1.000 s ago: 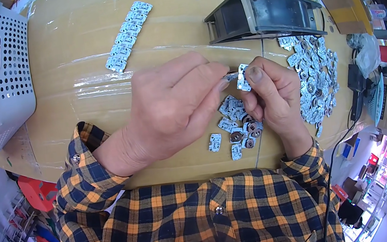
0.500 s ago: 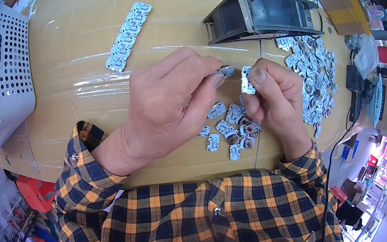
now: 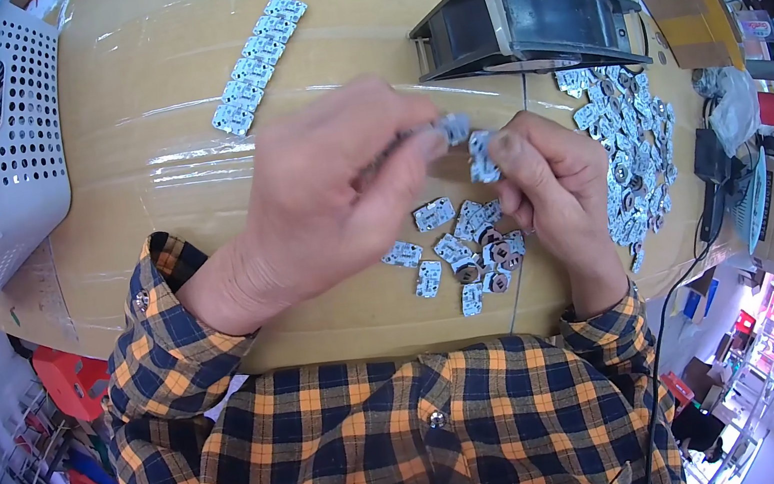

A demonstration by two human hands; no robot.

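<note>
My left hand (image 3: pixel 329 195), smeared by motion, is closed with thumb and fingers pinched on a small white circuit board (image 3: pixel 454 127), whose end sticks out past the fingertips. Close beside it my right hand (image 3: pixel 550 170) grips another small circuit board (image 3: pixel 481 158) between thumb and bent fingers. The two boards nearly meet; whether they touch I cannot tell. Under and between the hands lies a loose group of small circuit boards (image 3: pixel 433 213), several with round dark parts (image 3: pixel 498 280) on them.
A strip of joined or lined-up boards (image 3: pixel 258 65) lies at the far left. At the back right stands a black fan (image 3: pixel 524 22), with a large heap of boards (image 3: pixel 631 153) before it. A white perforated basket (image 3: pixel 21 138) full of dark parts stands left. A cable hangs at right.
My left hand has shifted slightly and blurred, its board reaching further toward the right hand. The board in my right hand has tilted and moved a little left. Another loose board shows beside my left wrist.
</note>
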